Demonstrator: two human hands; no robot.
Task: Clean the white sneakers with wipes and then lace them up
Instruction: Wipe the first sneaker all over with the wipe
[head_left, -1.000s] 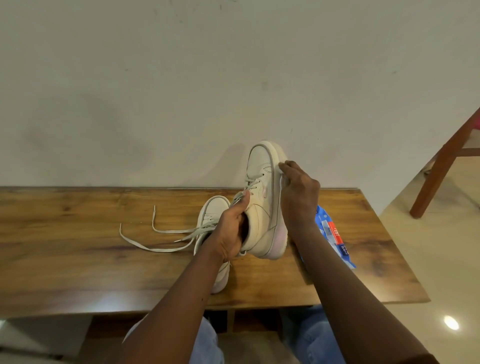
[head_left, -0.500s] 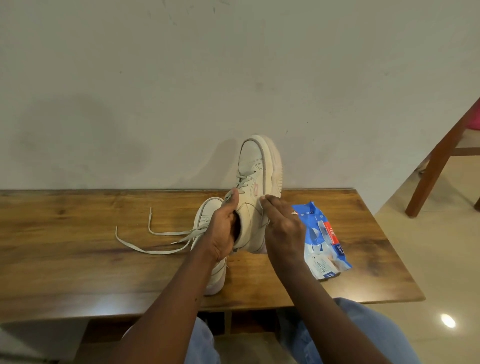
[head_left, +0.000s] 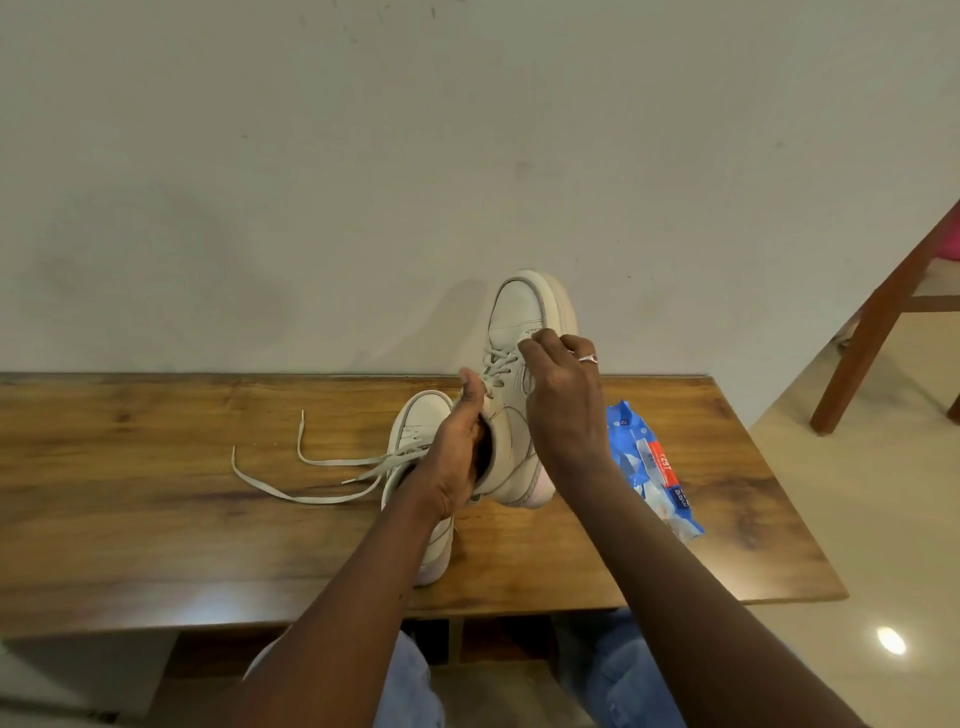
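One white sneaker (head_left: 522, 306) is held upright above the wooden table (head_left: 156, 509), toe up. My left hand (head_left: 454, 460) grips it at the collar, thumb by the laces. My right hand (head_left: 563, 410) has its fingers curled against the upper beside the laces and pinches a small pale piece that looks like a wipe (head_left: 529, 344). The second white sneaker (head_left: 422, 422) lies flat on the table under my left wrist. Its loose laces (head_left: 291, 486) trail to the left.
A blue wipes pack (head_left: 652, 465) lies on the table just right of my right forearm. The wall stands right behind the table. A wooden chair leg (head_left: 872, 338) stands on the tiled floor at the right.
My right hand slid down the raised sneaker's side, then came back up to the upper by the laces. The left hand kept its grip on the collar.
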